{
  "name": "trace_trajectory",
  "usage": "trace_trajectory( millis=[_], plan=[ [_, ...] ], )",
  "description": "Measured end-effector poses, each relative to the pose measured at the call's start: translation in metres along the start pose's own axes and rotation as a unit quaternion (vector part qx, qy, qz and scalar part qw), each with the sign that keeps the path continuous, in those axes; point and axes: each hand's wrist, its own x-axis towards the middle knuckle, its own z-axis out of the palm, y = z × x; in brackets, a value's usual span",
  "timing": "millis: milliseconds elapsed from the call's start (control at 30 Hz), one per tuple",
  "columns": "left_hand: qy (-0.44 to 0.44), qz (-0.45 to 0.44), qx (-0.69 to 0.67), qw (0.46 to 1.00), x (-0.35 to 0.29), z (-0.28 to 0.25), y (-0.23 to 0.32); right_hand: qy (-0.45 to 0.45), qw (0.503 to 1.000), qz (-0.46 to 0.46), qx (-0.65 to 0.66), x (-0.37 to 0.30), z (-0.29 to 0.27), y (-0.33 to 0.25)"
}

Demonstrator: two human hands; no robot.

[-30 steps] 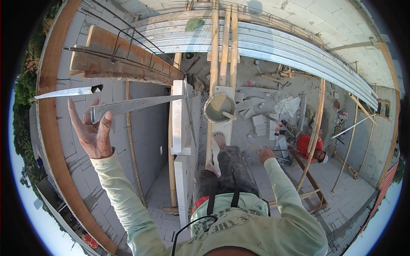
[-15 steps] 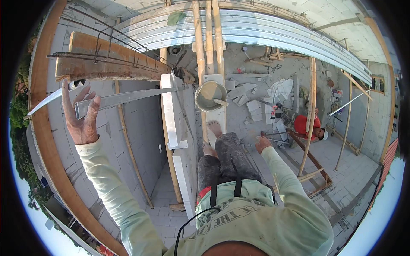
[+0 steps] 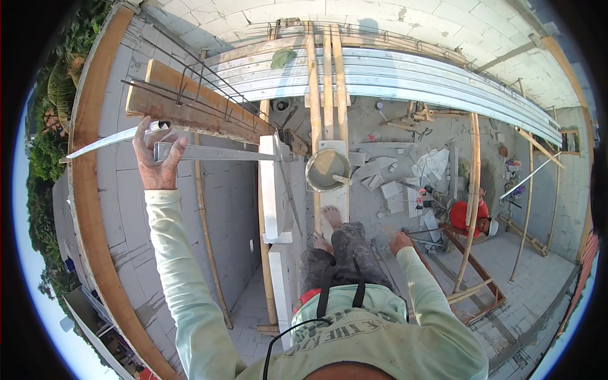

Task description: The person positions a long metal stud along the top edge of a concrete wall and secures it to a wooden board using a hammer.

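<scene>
My left hand [image 3: 158, 161] is raised at the left, with its fingers and thumb around the near end of a long hollow metal bar [image 3: 215, 153]. The bar's far end lies over the top of the white block wall [image 3: 273, 202]. A second shiny metal strip [image 3: 104, 142] reaches outward to the left, just by my fingertips. Beside my right knee, my right hand [image 3: 399, 242] is curled closed; whatever it may hold is hidden. Ahead of my bare feet, a bucket [image 3: 310, 174] of grey mortar with a pale handle [image 3: 342, 180] sticking out stands on a plank [image 3: 342, 206].
Bamboo poles [image 3: 327, 82] run ahead beneath corrugated metal sheets [image 3: 405, 73]. A rebar cage [image 3: 190, 88] and wooden board [image 3: 171, 104] lie front left. Below right, a person in red [image 3: 465, 214] crouches near broken blocks [image 3: 394, 196] and a wooden frame [image 3: 487, 304].
The whole view has shifted, so the scene sits lower and further right. My left index finger, stretched up before, now bends in toward the metal pieces.
</scene>
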Motion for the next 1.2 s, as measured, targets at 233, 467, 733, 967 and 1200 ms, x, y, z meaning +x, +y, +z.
trace_trajectory(
  millis=[233, 467, 733, 967, 1200],
  plan=[
    [-0.005, -0.024, -0.030, 0.999, 0.005, -0.008, -0.005, 0.041, 0.999, -0.013, -0.034, 0.010, 0.016, 0.025],
    [-0.015, -0.041, 0.068, 0.997, -0.047, -0.043, 0.013, 0.137, 0.973, -0.183, -0.040, 0.045, -0.057, -0.069],
    [0.008, -0.271, -0.038, 0.962, -0.234, -0.085, -0.040, 0.293, 0.766, -0.560, 0.118, -0.074, -0.242, -0.364],
    [-0.016, -0.434, 0.026, 0.900, -0.437, -0.038, -0.125, 0.310, 0.691, -0.645, 0.106, -0.117, -0.288, -0.473],
    [-0.047, -0.508, -0.113, 0.853, -0.494, -0.026, -0.152, 0.165, 0.771, -0.596, 0.153, -0.107, -0.280, -0.487]
  ],
)
